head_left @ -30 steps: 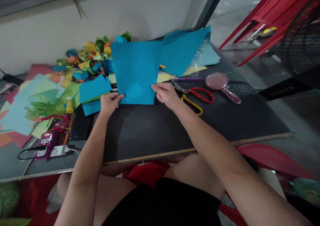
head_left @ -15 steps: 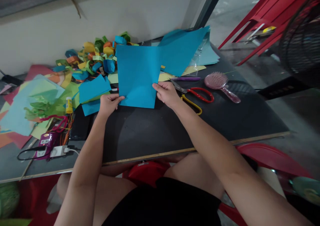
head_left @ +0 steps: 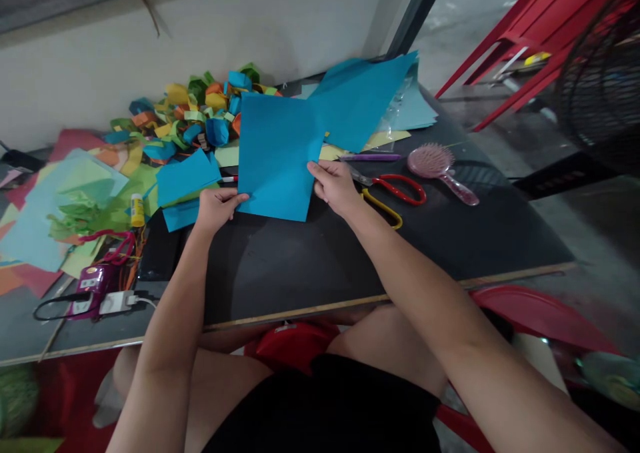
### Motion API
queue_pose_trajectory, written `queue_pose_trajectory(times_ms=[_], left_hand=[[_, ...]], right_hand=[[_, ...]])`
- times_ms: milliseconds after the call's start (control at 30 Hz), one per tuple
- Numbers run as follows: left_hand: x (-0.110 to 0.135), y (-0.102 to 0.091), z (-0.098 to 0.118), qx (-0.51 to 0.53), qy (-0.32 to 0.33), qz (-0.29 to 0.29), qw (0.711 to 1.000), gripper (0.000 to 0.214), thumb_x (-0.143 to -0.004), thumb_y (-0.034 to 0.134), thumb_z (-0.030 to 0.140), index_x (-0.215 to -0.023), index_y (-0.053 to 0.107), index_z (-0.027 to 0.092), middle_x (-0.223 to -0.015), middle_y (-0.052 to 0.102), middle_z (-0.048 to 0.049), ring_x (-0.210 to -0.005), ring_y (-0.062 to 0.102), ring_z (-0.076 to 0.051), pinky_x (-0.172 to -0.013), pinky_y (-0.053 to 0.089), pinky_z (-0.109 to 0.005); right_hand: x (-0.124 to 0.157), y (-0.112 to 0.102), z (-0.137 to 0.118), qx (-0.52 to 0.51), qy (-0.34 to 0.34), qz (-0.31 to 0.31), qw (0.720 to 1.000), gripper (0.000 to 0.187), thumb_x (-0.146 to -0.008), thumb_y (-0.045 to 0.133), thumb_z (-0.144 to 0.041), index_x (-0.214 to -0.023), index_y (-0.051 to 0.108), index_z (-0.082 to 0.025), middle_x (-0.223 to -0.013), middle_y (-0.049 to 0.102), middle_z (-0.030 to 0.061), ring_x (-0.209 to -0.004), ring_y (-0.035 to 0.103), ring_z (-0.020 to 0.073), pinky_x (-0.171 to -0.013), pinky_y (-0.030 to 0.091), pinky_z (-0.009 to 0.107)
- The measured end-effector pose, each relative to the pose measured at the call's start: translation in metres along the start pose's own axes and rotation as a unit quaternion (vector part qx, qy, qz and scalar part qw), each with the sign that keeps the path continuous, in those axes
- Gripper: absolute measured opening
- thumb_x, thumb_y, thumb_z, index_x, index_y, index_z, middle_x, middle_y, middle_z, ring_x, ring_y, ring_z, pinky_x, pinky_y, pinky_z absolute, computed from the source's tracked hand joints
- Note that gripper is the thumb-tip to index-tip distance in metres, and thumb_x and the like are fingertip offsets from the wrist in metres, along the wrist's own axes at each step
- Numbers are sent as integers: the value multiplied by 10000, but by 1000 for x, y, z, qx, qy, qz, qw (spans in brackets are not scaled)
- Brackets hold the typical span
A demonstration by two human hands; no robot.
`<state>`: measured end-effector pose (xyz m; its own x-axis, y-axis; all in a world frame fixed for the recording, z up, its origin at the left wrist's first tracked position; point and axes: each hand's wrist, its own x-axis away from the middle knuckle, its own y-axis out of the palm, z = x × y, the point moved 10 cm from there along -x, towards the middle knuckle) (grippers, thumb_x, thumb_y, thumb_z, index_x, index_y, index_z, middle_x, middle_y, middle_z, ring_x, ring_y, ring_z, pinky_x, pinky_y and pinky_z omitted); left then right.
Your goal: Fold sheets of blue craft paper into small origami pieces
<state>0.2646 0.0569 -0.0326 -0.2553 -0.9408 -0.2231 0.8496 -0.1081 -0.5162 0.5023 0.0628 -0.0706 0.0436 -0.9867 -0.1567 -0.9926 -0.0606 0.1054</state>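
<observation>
A sheet of blue paper (head_left: 280, 153) is held up in front of me, tilted slightly, over the dark table (head_left: 290, 266). My left hand (head_left: 219, 209) pinches its lower left edge between thumb and fingers. On the opposite edge, a bit higher, my right hand (head_left: 334, 185) grips it the same way. Behind the sheet, more blue paper (head_left: 360, 103) lies at the back right. Scissors (head_left: 387, 193) with one red and one yellow handle rest just right of my right hand. Smaller blue paper pieces (head_left: 185, 179) are stacked beside my left hand.
A heap of folded coloured paper (head_left: 185, 113) stands against the wall. At left are coloured sheets (head_left: 40, 213), a glue stick (head_left: 137, 210) and a purple power strip (head_left: 93, 286). A pink hairbrush (head_left: 440, 169) and purple pen (head_left: 373, 157) lie right; a fan (head_left: 600, 86) stands beyond.
The blue sheet has turned slightly clockwise, its top edge shifting right and its lower right corner dropping a little. Both hands keep their hold on it.
</observation>
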Motion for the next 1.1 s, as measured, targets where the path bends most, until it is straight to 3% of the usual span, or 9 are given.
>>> queue_pose_trajectory(times_ms=[267, 467, 667, 900, 1100], left_hand=[[1, 0, 1, 0, 2, -6, 1000, 434, -771, 707, 313, -424, 485, 175, -368, 442, 41, -378, 405, -60, -456, 352, -228], [2, 5, 3, 0, 0, -17, 1000, 450, -777, 701, 348, -424, 480, 177, -364, 440, 32, -381, 406, -67, -446, 356, -230], [3, 8, 4, -2, 6, -26, 1000, 467, -775, 705, 376, -419, 474, 180, -364, 442, 29, -386, 402, -67, -455, 379, -230], [4, 12, 5, -9, -2, -35, 999, 493, -779, 698, 384, -411, 447, 173, -365, 434, 32, -387, 386, -62, -444, 353, -219], [5, 19, 5, -9, 9, -49, 999, 490, -795, 686, 409, -435, 451, 174, -367, 424, 35, -386, 392, -65, -459, 360, -222]], right_hand=[[0, -1, -3, -26, 1, 5, 1000, 519, -787, 649, -598, -566, 368, -222, -412, 217, -101, -277, 274, 45, -331, 152, 240], [2, -18, -6, -9, -28, 96, 995, 455, -796, 635, -600, -608, 442, -233, -429, 235, -87, -303, 262, 64, -330, 182, 255], [1, -31, -2, -2, -18, 149, 989, 366, -760, 681, -568, -683, 569, -229, -407, 301, -85, -304, 286, 68, -337, 180, 247], [-1, -40, -2, -34, -10, 172, 984, 362, -706, 732, -555, -703, 574, -230, -419, 302, -96, -294, 278, 54, -315, 152, 230], [-5, -50, -8, 6, -36, 151, 988, 341, -740, 724, -514, -686, 545, -228, -442, 271, -97, -315, 272, 47, -331, 173, 228]])
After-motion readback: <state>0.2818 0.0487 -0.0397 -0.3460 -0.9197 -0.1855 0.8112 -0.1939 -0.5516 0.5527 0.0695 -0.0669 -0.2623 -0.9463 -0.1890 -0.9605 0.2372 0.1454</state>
